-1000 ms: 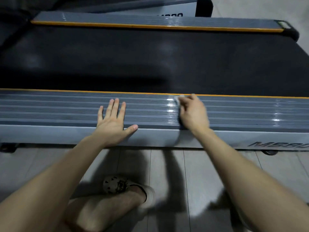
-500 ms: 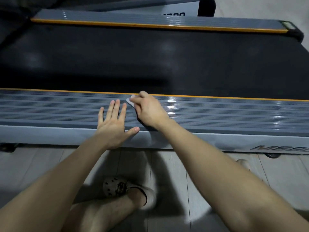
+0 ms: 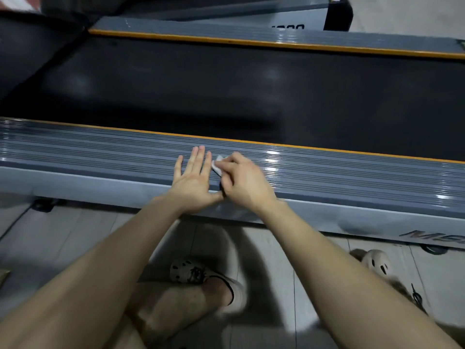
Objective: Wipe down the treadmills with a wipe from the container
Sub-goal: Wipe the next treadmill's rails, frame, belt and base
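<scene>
Right hand [image 3: 241,182] has slid left along the treadmill [image 3: 364,222] side rail [image 3: 352,172], from well right of the left hand [image 3: 193,182] to right up against it; left hand hasn't moved. Right hand curled, fingers pinching a small bunched white wipe [image 3: 217,165] and pressing it on the ribbed grey rail. Left hand flat, fingers spread, palm down on same rail, bracing. Wipe lies on the ribs between left index finger and right fingertips, short of the orange trim [image 3: 327,149]. Black running belt [image 3: 251,96] beyond. Tiled floor [image 3: 75,235] below, shoe [image 3: 191,273] under the arms. Wipe container not in view

Risks, my call: no room left in this stroke, another push left drives the wipe into the left fingers; strip under the left palm gets skipped unless that hand lifts. Wipe is small and bunched, could snag on the ribs and pull out of the pinch. Rail right of the hands looks glossy, maybe wet, so a bracing palm moved there could slip
</scene>
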`<state>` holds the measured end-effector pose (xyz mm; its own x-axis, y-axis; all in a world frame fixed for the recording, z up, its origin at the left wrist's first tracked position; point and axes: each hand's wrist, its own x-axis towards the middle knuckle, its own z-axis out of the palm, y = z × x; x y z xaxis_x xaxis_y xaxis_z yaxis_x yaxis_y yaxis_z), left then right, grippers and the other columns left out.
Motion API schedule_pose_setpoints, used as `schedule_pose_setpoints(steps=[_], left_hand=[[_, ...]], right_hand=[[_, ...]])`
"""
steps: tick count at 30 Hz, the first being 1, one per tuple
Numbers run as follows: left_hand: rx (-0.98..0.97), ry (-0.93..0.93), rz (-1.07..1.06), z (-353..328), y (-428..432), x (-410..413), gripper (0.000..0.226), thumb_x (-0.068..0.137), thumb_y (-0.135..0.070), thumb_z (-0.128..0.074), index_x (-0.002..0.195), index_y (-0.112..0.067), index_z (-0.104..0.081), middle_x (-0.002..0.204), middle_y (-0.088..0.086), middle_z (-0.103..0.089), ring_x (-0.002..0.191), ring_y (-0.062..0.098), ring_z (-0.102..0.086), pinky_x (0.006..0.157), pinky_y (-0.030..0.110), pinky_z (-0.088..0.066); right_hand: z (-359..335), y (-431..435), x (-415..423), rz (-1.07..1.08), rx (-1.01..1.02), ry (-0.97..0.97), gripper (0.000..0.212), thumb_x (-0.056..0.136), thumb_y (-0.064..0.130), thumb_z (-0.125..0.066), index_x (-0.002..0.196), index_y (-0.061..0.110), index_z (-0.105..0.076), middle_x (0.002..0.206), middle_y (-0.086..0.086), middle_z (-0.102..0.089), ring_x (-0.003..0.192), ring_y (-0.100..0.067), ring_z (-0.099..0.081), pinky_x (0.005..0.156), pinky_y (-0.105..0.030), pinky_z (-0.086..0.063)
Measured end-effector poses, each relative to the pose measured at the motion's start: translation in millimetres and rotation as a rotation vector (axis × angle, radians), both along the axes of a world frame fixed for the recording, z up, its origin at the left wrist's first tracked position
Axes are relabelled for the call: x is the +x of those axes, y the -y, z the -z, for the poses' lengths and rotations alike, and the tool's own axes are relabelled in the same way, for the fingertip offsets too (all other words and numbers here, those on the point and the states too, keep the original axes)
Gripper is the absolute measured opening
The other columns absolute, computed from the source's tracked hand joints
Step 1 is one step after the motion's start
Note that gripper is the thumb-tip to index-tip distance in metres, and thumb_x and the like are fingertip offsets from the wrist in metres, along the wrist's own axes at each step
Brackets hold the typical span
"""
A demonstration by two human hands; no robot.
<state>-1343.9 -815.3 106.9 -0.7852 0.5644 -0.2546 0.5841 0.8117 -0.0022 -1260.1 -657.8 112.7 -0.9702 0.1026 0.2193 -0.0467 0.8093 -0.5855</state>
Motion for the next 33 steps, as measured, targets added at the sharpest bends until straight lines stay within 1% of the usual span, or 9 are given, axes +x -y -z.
schedule_pose_setpoints(steps=[4, 9, 16, 18, 22, 28, 29, 32, 33], left_hand=[[0.048, 0.024, 0.007, -14.8, 32.1, -2.9, 0.120, 0.095, -0.079, -0.051, 0.170, -0.013, 0.014, 0.175, 0.008, 0.031, 0.161, 0.020, 0.031, 0.133, 0.043, 0.012], [0.098, 0.022, -0.230, -25.4, 85.4, -11.1, 0.107, 0.102, -0.070, -0.051, 0.172, -0.011, 0.005, 0.178, 0.008, 0.023, 0.164, 0.022, 0.022, 0.134, 0.044, 0.005], [0.193, -0.136, -0.343, -14.9, 122.4, -16.1, 0.087, 0.107, -0.063, -0.044, 0.173, -0.022, -0.005, 0.180, 0.004, 0.011, 0.165, 0.018, 0.017, 0.134, 0.044, 0.009], [0.225, -0.149, -0.409, -12.2, 132.5, -25.0, 0.091, 0.107, -0.065, -0.044, 0.173, -0.018, -0.002, 0.179, 0.009, 0.015, 0.165, 0.021, 0.020, 0.134, 0.042, 0.009], [0.226, -0.190, -0.479, -1.3, 139.3, -35.4, 0.102, 0.103, -0.075, -0.037, 0.172, -0.013, 0.007, 0.177, 0.012, 0.023, 0.163, 0.023, 0.025, 0.132, 0.039, 0.015], [0.277, -0.314, -0.422, 13.1, 141.7, -32.6, 0.110, 0.095, -0.082, -0.019, 0.171, -0.005, 0.000, 0.178, 0.019, 0.012, 0.165, 0.031, 0.016, 0.133, 0.044, 0.010], [0.284, -0.325, -0.417, 14.7, 142.4, -32.9, 0.109, 0.097, -0.083, -0.017, 0.171, -0.004, 0.000, 0.178, 0.020, 0.011, 0.165, 0.032, 0.015, 0.133, 0.045, 0.010], [0.281, -0.323, -0.407, 15.5, 141.2, -32.4, 0.109, 0.098, -0.083, -0.014, 0.170, -0.003, -0.001, 0.178, 0.022, 0.010, 0.165, 0.034, 0.014, 0.133, 0.046, 0.009], [0.277, -0.324, -0.410, 16.1, 140.9, -32.6, 0.109, 0.099, -0.083, -0.015, 0.170, -0.002, 0.000, 0.178, 0.022, 0.011, 0.165, 0.034, 0.015, 0.133, 0.047, 0.009]], right_hand=[[20.1, -61.9, 44.3, 0.261, 0.082, -0.071, 0.035, 0.098, 0.016, -0.061, 0.130, 0.023, -0.075, 0.112, -0.004, -0.065, 0.100, -0.033, -0.066, 0.081, -0.036, -0.049], [28.7, -80.1, 64.6, 0.756, 0.066, -0.003, 0.029, 0.095, 0.010, -0.058, 0.118, 0.015, -0.075, 0.106, -0.014, -0.059, 0.093, -0.043, -0.060, 0.073, -0.040, -0.046], [3.5, 51.4, -33.1, -0.188, 0.136, -0.164, 0.036, 0.108, 0.026, -0.051, 0.139, 0.024, -0.068, 0.127, -0.002, -0.064, 0.114, -0.031, -0.060, 0.094, -0.043, -0.053], [1.8, 44.2, -64.3, -0.199, 0.177, -0.140, 0.036, 0.110, 0.030, -0.048, 0.139, 0.026, -0.067, 0.125, -0.003, -0.063, 0.114, -0.032, -0.061, 0.094, -0.041, -0.053], [-10.5, 23.0, -108.6, 0.145, 0.101, -0.051, 0.033, 0.106, 0.018, -0.055, 0.133, 0.027, -0.073, 0.112, -0.007, -0.062, 0.103, -0.036, -0.064, 0.080, -0.033, -0.045], [-9.6, 46.7, -55.9, -0.533, 0.186, -0.172, 0.042, 0.105, 0.016, -0.050, 0.143, 0.024, -0.067, 0.140, -0.002, -0.066, 0.125, -0.024, -0.058, 0.107, -0.036, -0.046], [-11.8, 36.2, -72.0, -0.478, 0.195, -0.182, 0.041, 0.104, 0.013, -0.053, 0.141, 0.023, -0.069, 0.137, -0.004, -0.067, 0.124, -0.026, -0.060, 0.106, -0.036, -0.047], [-19.8, 15.8, -109.9, 0.126, 0.064, -0.109, 0.032, 0.107, 0.022, -0.055, 0.132, 0.027, -0.075, 0.115, -0.011, -0.069, 0.107, -0.036, -0.068, 0.087, -0.033, -0.049], [-18.7, 26.3, -109.0, 0.143, 0.050, -0.118, 0.031, 0.107, 0.023, -0.055, 0.129, 0.027, -0.076, 0.111, -0.011, -0.069, 0.104, -0.036, -0.067, 0.085, -0.033, -0.048]])
